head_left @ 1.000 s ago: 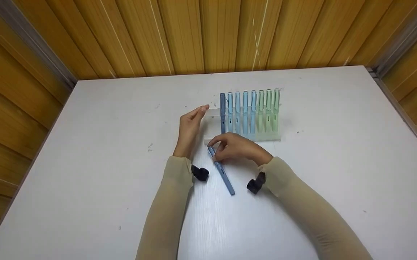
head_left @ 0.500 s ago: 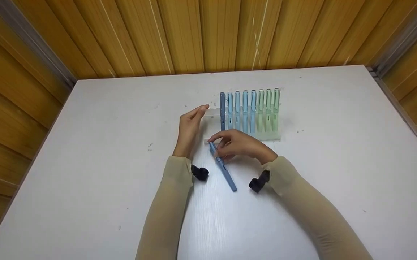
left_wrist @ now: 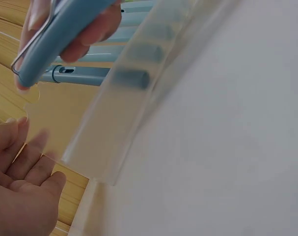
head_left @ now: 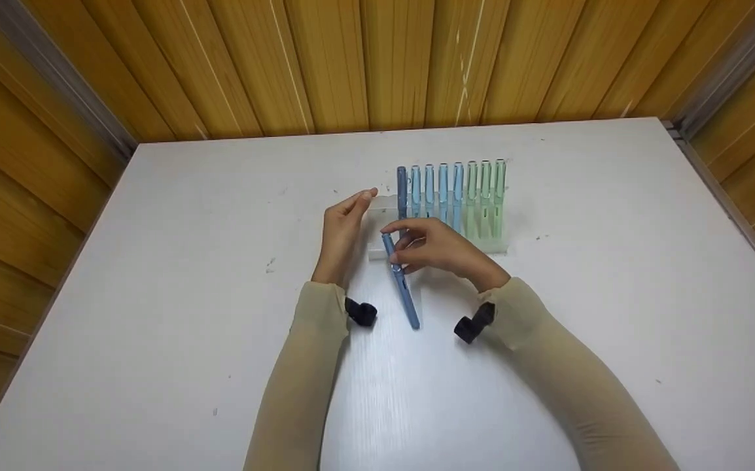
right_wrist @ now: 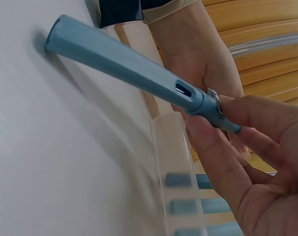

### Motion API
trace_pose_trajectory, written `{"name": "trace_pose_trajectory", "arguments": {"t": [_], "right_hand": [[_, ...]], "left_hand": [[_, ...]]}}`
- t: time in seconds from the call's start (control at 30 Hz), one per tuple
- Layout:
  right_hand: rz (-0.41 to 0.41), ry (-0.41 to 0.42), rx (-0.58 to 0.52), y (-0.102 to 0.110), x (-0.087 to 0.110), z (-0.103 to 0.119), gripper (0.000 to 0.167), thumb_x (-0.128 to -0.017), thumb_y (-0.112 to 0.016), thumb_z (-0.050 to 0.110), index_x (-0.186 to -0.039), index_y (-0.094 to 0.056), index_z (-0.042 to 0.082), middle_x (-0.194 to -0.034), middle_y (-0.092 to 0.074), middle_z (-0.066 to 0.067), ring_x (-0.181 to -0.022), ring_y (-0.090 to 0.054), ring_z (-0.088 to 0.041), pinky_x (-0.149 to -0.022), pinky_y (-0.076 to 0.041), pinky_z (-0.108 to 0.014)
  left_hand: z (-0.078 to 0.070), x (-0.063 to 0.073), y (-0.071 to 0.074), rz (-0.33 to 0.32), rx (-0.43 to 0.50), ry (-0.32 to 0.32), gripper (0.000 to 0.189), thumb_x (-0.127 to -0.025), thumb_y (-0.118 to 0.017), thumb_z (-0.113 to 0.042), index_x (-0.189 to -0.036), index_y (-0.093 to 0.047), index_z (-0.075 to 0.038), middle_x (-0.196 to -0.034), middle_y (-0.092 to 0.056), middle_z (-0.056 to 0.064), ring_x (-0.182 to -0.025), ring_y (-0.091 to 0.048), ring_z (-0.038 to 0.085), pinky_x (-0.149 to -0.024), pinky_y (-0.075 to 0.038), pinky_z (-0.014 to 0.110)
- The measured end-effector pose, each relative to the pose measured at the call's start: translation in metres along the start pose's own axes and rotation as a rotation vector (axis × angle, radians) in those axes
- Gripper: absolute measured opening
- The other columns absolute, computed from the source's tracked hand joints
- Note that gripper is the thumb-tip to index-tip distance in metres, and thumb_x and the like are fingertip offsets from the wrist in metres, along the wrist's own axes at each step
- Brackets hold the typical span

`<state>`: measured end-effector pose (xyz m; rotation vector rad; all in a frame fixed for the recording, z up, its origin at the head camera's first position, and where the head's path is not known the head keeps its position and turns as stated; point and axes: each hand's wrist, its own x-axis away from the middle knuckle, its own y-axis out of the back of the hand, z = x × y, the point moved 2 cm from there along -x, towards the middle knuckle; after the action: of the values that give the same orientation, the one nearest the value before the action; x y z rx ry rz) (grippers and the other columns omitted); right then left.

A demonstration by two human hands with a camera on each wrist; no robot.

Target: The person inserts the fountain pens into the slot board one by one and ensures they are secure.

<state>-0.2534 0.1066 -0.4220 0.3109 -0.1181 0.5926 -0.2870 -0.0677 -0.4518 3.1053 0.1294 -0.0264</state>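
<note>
My right hand (head_left: 443, 250) pinches a grey-blue fountain pen (head_left: 405, 299) by its clip end, thumb and fingers round the cap. The pen slants with its other end down toward me, close over the table, in front of the rack's left part. A slotted window and metal clip show on the pen (right_wrist: 124, 66) in the right wrist view. My left hand (head_left: 343, 230) holds the left edge of a frosted clear pen rack (head_left: 383, 226), its fingers partly behind the panel. In the rack stand a dark blue pen (head_left: 402, 186), several light blue pens (head_left: 443, 183) and several green ones (head_left: 486, 190).
The rack stands on a white table (head_left: 188, 261) with small dark marks. Yellow wood-grain panels (head_left: 338, 65) rise behind and at both sides. Each wrist carries a black camera mount (head_left: 362, 313).
My right hand has lifted the fountain pen away from me toward the rack's left part, and the pen has tilted more upright. The left hand stays at the rack's edge.
</note>
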Motion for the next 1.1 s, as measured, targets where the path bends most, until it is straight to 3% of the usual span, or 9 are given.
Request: {"name": "trace_pose_trajectory", "arguments": {"t": [0.23, 0.7, 1.1], "right_hand": [[-0.073, 0.034, -0.018, 0.004, -0.002, 0.008, 0.052, -0.084, -0.074, 0.009, -0.133, -0.056, 0.007, -0.104, -0.064, -0.017, -0.088, -0.069, -0.021, -0.077, -0.06, -0.043], [-0.24, 0.104, 0.007, 0.013, -0.001, 0.024, 0.051, -0.084, -0.075, 0.013, -0.132, -0.058, 0.017, -0.108, -0.065, -0.014, -0.095, -0.067, -0.023, -0.077, -0.06, -0.033], [-0.343, 0.195, -0.012, 0.016, -0.001, 0.035, 0.047, -0.087, -0.071, 0.009, -0.131, -0.06, 0.021, -0.105, -0.065, -0.012, -0.094, -0.066, -0.02, -0.08, -0.059, -0.03]], "left_hand": [[-0.001, -0.001, 0.001, -0.002, 0.005, 0.0, 0.038, -0.095, -0.059, -0.037, -0.12, -0.068, -0.01, -0.13, -0.063, 0.004, -0.128, -0.053, 0.015, -0.113, -0.036, 0.031], [0.0, -0.002, 0.001, -0.005, -0.019, -0.001, 0.035, -0.096, -0.057, -0.037, -0.119, -0.069, -0.013, -0.129, -0.064, 0.001, -0.128, -0.053, 0.013, -0.113, -0.036, 0.032], [-0.001, 0.002, 0.001, 0.036, 0.007, 0.001, 0.039, -0.096, -0.057, -0.04, -0.122, -0.067, -0.014, -0.131, -0.062, -0.001, -0.13, -0.05, 0.012, -0.115, -0.034, 0.033]]}}
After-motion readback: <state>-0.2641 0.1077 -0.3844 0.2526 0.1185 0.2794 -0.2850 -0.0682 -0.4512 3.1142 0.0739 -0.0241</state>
